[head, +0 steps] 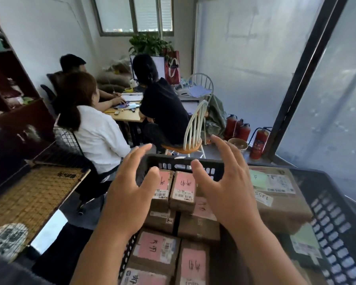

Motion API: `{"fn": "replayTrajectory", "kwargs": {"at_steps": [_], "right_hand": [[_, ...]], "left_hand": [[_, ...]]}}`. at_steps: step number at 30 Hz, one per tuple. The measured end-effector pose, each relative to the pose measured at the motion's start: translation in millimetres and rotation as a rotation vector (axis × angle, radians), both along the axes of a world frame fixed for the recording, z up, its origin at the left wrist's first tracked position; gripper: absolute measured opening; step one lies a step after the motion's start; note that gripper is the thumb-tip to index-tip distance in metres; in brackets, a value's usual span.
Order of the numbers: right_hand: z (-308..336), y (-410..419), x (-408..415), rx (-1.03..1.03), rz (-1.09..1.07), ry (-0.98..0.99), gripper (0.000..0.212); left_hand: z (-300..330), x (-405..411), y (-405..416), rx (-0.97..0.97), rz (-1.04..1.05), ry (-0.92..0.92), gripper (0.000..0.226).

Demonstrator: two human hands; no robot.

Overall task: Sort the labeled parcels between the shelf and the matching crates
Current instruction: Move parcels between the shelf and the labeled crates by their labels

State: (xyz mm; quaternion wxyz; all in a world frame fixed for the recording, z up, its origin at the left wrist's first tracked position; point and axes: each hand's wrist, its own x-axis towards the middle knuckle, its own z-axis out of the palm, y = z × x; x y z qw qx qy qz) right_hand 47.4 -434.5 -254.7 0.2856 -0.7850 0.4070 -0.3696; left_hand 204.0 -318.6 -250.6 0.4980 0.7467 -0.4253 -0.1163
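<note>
Near crate (193,164) packed with labeled parcels (182,189) in rows from far rim to near edge. Second crate (335,219) set just right of it, holding a larger parcel (275,188) against its far-left corner. Left hand (130,194) and right hand (224,182) held apart above the first crate, fingers spread, over the far parcels. Mesh-topped box (29,194) left of the crates. Beyond, three seated people around a desk (125,115), spindle-back chair (193,136) behind the crate's far rim, fire extinguishers (245,131) on the floor to the right. Shelf (10,79) along the left wall.
</note>
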Motion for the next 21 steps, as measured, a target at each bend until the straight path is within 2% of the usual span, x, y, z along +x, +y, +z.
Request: {"fn": "replayTrajectory", "kwargs": {"at_steps": [6, 11, 21], "right_hand": [[31, 22, -50, 0.037, 0.271, -0.194, 0.063], [42, 60, -93, 0.064, 0.528, -0.268, 0.069], [80, 219, -119, 0.108, 1.068, -0.320, 0.071]], "left_hand": [[31, -86, 46, -0.033, 0.157, -0.060, 0.054], [42, -166, 103, -0.038, 0.345, -0.121, 0.057], [86, -279, 292, 0.010, 0.886, -0.213, 0.049]]}}
